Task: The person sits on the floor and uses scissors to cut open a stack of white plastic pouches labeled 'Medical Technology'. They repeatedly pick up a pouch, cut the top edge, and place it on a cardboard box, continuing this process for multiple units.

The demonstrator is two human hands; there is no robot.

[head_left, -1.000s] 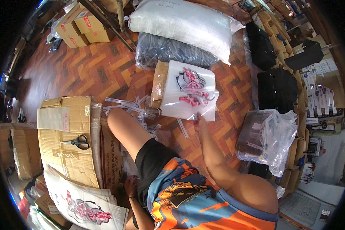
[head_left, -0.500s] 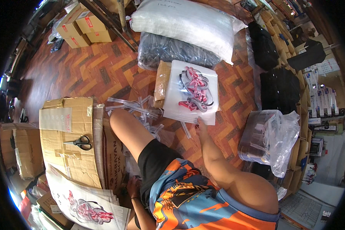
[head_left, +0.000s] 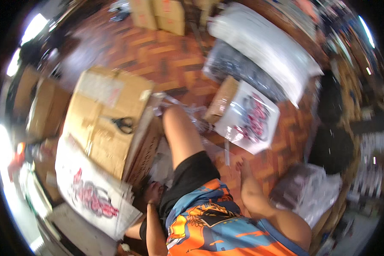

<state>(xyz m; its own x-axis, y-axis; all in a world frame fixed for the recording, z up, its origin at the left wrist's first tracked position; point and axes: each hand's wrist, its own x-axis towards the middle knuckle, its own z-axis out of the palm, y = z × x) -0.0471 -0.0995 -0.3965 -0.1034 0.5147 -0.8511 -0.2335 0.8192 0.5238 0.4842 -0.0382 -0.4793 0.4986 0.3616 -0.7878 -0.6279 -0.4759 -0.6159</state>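
My right hand is above the floor, just short of the lower edge of a clear-and-white sheet with a pink and black print. Its fingers look apart, with nothing visible in them. That sheet lies on a brown taped package. My left hand is low beside my thigh, next to a large cardboard box; its fingers are blurred and in shadow. Black-handled scissors lie on the box. A stack of similar printed sheets rests against the box's near side.
A white sack and a dark plastic-wrapped bundle lie beyond the package. Clear plastic strips are scattered by my knee. A plastic-wrapped stack sits at right, near shelving. Cartons stand at the back.
The view has turned, so the scene appears tilted and shifted right. My right hand has come off the printed sheet's lower edge, back toward me. My left hand stays by the box.
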